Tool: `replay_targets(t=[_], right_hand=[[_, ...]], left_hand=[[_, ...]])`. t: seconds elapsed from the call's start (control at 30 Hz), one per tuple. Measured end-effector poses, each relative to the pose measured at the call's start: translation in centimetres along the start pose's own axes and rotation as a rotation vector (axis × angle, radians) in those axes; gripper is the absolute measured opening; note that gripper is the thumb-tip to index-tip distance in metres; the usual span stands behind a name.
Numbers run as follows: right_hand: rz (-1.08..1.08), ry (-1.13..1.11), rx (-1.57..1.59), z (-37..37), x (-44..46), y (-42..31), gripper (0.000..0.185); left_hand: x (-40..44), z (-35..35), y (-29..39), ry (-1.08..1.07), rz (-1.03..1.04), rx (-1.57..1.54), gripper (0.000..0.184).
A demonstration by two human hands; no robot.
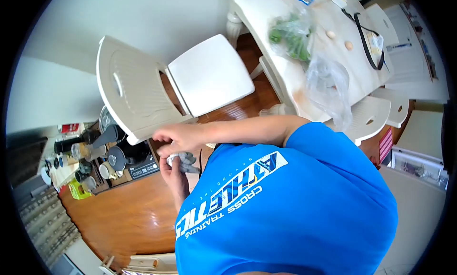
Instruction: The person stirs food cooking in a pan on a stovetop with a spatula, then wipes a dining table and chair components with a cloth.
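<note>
My left hand [174, 180] is in front of my waist, its fingers closed round a bunched grey glove [187, 162] with finger-like lobes that point towards my shirt. Just above it is my right hand [183, 136], reached across my body with curled fingers. Its fingertips come close to the top of my left hand. Whatever they pinch, if anything, is too blurred to make out.
A white chair [209, 77] stands ahead, beside a white table [328, 18] bearing bagged greens [291, 37], a clear plastic bag [328, 80], eggs [348, 45] and a black strap [364, 44]. At left, a counter holds a cooktop [144, 169], a black pot [135, 151], jars and cups.
</note>
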State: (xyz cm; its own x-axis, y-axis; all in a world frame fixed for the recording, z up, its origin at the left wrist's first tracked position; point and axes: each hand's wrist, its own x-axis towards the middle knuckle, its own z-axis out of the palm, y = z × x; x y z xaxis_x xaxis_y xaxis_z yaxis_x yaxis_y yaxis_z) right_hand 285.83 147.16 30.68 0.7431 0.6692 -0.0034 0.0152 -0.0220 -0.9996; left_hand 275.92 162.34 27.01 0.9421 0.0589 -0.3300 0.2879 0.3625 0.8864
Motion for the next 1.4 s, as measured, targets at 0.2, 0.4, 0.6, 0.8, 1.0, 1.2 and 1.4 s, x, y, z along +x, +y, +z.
replay_targets(t=[0.2,0.4,0.6,0.8,1.0,1.2,1.4], right_hand=[[-0.025,0.114,-0.200,-3.6,-9.4,2.7,0.066],[0.418,0.515,-0.226,-7.7,-19.4,6.0,0.057],[0.320,0.704,-0.383,-8.8,-32.4,10.0,0.039],[0.252,0.892,-0.646,-7.5,-37.7,7.1,0.029],[0.245,1.278,-0.264,-8.0,-39.6,5.0,0.031],[0.389,1.186,-0.736,-3.4,-41.0,5.8,0.044],[0.423,1.496,-0.705,-1.9,-42.7,-5.0,0.045]], left_hand=[[-0.1,9.4,0.0,-0.257,-0.309,-0.399,0.037],[-1.2,14.9,-3.4,-0.354,-0.283,-0.082,0.034],[-2.5,17.8,-5.3,-0.527,-0.472,0.002,0.028],[-3.8,20.0,-6.9,-0.558,-0.585,0.186,0.026],[-4.3,21.5,-6.6,-0.641,-0.673,0.333,0.027],[-2.2,21.2,-5.9,-0.747,-0.698,0.419,0.027],[2.5,18.4,-7.0,-0.782,-0.673,0.536,0.029]])
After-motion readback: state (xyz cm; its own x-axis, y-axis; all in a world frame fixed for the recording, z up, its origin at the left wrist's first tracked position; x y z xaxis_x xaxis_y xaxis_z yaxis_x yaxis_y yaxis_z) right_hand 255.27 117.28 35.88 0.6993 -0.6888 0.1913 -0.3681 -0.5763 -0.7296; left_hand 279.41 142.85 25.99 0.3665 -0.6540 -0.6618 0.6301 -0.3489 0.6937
